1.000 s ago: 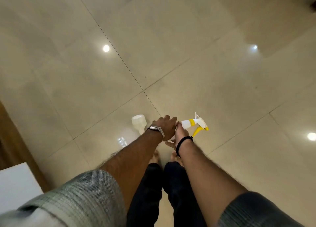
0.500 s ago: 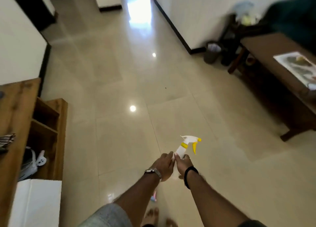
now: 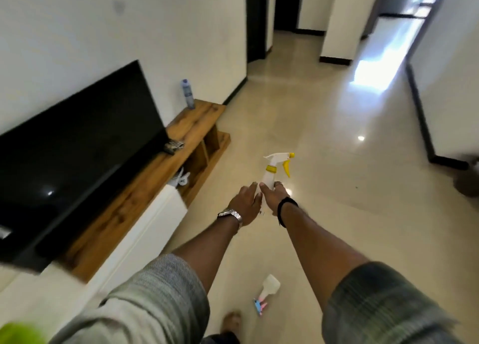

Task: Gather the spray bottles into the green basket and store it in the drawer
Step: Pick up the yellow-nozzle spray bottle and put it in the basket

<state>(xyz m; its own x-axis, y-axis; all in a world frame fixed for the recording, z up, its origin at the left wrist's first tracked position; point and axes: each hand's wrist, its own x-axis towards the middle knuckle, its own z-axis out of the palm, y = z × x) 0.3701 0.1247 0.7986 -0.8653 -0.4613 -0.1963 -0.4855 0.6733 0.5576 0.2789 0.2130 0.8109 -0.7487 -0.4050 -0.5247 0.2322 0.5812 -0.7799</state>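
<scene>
My right hand (image 3: 274, 197) grips the body of a white spray bottle with a yellow trigger (image 3: 276, 166), held upright over the floor. Just left of it, my left hand (image 3: 245, 205) has its fingers stretched out and their tips rest against the bottle's side. A second white spray bottle with a pink and blue head (image 3: 268, 289) lies on the floor tiles between my arms, near my foot. A blurred bright green shape (image 3: 15, 333) shows at the bottom left corner; whether it is the green basket is unclear.
On the left, a wooden TV stand (image 3: 145, 188) with white drawer fronts (image 3: 155, 219) carries a black television (image 3: 77, 146) and a water bottle (image 3: 188, 93). Its open shelves hold small white items. Glossy floor runs ahead into a hallway (image 3: 298, 66). A dark object (image 3: 466, 185) sits at the right edge.
The view has lifted from the floor at my feet to the room and swung toward the TV stand. The yellow-trigger bottle has gone from lying sideways to upright in my right hand.
</scene>
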